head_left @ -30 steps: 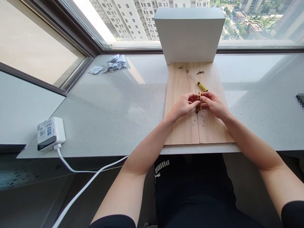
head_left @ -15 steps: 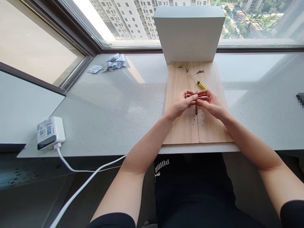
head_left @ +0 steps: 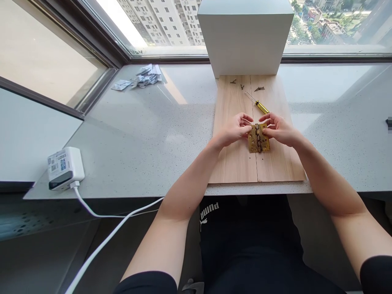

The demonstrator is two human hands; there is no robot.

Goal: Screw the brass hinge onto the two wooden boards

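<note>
A brass-coloured hinge (head_left: 258, 139) is spread open above the two wooden boards (head_left: 232, 167), its knuckle running close to the seam between them. My left hand (head_left: 240, 127) pinches the upper edge of its left leaf. On the other side, my right hand (head_left: 278, 127) grips the right leaf between thumb and fingers. Small dark holes show in the boards just below the hinge. Beyond my hands lies a screwdriver (head_left: 261, 107) with a yellow and black handle, its shaft pointing up and left. Small screws (head_left: 259, 88) lie in loose groups near the far end of the boards.
A tall white box (head_left: 245, 45) stands at the far end of the boards, by the window. Small white packets (head_left: 148, 76) are piled at the back left. A white charger-like device (head_left: 65, 168) with a cable (head_left: 116, 229) sits at the counter's left front edge.
The hinge was folded and held edge-on between my hands. Its leaves are now spread flat, and my hands have moved slightly apart.
</note>
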